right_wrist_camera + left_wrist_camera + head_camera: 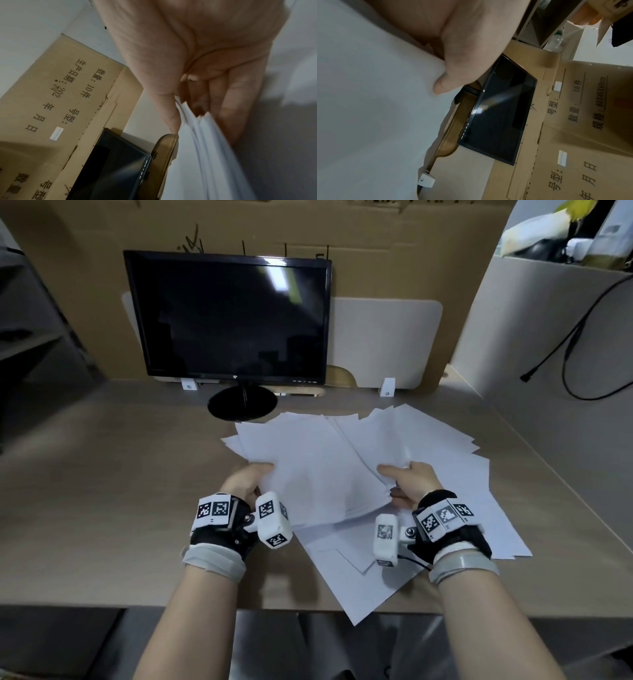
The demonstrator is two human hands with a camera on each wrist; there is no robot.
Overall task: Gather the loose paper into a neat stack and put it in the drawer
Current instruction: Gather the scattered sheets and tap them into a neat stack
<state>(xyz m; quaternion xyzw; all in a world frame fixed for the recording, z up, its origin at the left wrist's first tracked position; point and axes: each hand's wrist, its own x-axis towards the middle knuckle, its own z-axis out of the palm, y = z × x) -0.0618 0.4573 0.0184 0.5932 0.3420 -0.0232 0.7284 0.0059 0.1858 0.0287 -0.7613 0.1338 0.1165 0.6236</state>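
Observation:
A thick bundle of white paper sheets is lifted off the desk between both hands. My left hand grips its left edge, thumb on top of the paper. My right hand pinches the right edge, thumb above and fingers beneath the fanned sheet edges. More loose sheets lie spread on the desk under and to the right of the bundle, one corner overhanging the front edge. No drawer shows in any view.
A dark monitor on a round black stand sits behind the papers. Cardboard panels wall the back. A white divider stands at the back right, and a black cable hangs at right. The wooden desk extends left.

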